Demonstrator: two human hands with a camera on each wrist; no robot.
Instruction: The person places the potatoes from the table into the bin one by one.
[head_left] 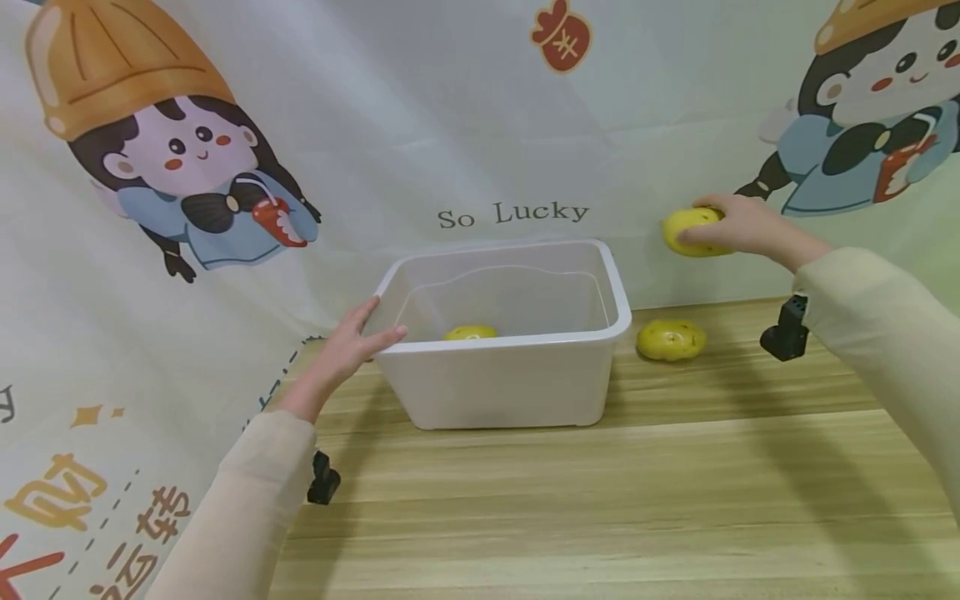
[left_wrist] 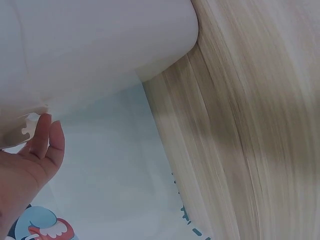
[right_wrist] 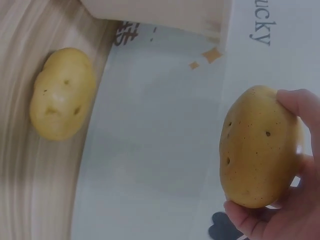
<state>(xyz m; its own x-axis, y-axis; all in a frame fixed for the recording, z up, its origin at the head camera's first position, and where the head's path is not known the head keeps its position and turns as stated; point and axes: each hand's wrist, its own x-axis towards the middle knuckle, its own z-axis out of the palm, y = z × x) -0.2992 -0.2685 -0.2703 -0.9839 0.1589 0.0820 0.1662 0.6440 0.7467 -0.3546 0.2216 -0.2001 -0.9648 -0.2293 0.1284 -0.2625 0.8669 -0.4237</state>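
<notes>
A white plastic bin (head_left: 495, 379) stands on the wooden table. My left hand (head_left: 347, 346) grips its left rim, thumb over the edge; in the left wrist view the fingers (left_wrist: 56, 142) bend up against the outer wall below the rim. Inside the bin lies a yellow potato (head_left: 470, 332), partly hidden by the front wall. My right hand (head_left: 753, 229) holds a second potato (right_wrist: 260, 145) in the air, right of the bin and higher than its rim, thumb and fingers around it. Below, another potato (head_left: 671, 340) rests on the table beside the bin's right wall.
Behind the bin hangs a pale printed cloth (head_left: 360, 183) with cartoon figures and lettering, which also runs down the left side. The wooden table (head_left: 555, 508) stretches in front of the bin. Black camera mounts (head_left: 785, 329) sit under both wrists.
</notes>
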